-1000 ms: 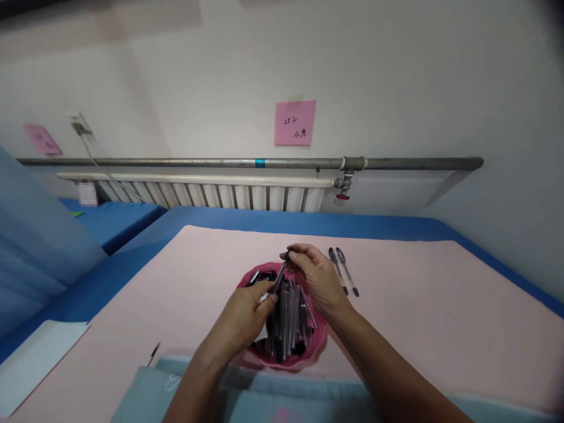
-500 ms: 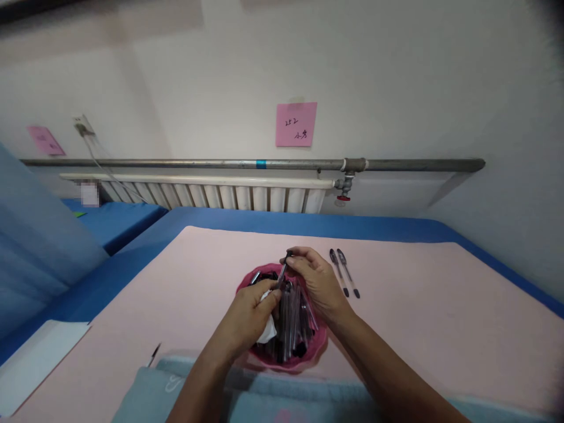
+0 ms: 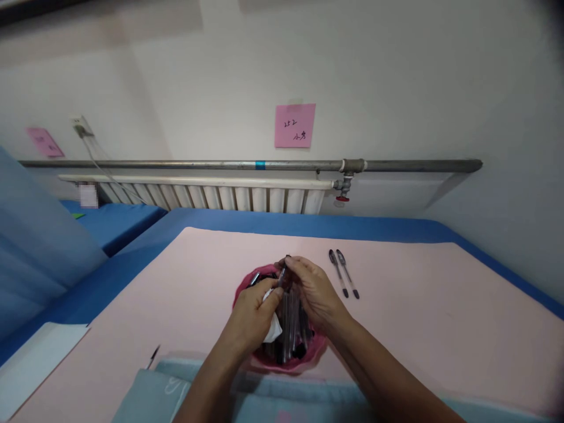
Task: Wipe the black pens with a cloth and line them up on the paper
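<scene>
Holding pen [image 3: 282, 275] in left hand [image 3: 252, 312] with bunched white tissue [image 3: 274, 330], over pink basket [image 3: 288, 368] of loose pens [image 3: 288, 329]. Pinching same pen's far end in right hand [image 3: 318, 291], near basket's far rim. Got two capped pens [image 3: 348, 274] lying side by side on pink mat [image 3: 418, 305], right of basket.

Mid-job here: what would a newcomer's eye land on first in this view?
Likely the bright pink basket of pens at lower centre, where the left hand and right hand hold one pen between them. Next, the central pink note on the wall above the grey pipe. Then two pens lying side by side, right of the basket.
</scene>
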`<state>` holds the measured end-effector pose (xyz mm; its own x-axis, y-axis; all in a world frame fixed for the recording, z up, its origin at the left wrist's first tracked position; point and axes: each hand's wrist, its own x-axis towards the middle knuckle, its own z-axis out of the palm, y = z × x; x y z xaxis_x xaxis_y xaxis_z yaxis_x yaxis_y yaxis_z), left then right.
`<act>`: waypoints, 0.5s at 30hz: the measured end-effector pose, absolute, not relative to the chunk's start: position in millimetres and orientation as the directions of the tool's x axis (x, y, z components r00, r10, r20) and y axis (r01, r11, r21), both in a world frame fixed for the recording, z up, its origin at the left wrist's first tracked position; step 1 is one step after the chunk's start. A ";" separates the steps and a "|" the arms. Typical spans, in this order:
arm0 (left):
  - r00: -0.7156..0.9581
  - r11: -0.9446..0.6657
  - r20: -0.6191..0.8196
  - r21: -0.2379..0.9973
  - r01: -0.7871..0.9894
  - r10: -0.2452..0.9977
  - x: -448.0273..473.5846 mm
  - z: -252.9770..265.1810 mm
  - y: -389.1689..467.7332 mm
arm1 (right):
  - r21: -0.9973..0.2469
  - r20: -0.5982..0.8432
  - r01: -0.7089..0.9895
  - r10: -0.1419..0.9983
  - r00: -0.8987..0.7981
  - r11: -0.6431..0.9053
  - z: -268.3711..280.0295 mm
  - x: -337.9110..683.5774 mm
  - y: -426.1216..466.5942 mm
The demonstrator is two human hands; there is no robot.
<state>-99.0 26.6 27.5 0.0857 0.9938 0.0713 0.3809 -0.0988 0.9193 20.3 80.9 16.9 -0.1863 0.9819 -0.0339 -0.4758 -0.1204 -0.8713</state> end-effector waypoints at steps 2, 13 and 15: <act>0.070 -0.121 0.102 0.918 0.379 0.992 -97.9 25.5 27.0 | -0.860 -0.035 -0.494 0.980 -0.197 -0.130 15.4 19.5 80.9; 0.016 -0.104 0.103 0.970 0.220 0.995 -93.6 13.5 31.4 | -0.902 -0.029 -0.415 0.976 -0.216 -0.119 9.2 15.7 72.5; 0.002 -0.094 0.095 0.981 0.169 0.995 -96.1 13.9 32.6 | -0.932 -0.017 -0.350 0.975 -0.223 -0.096 8.3 15.4 72.3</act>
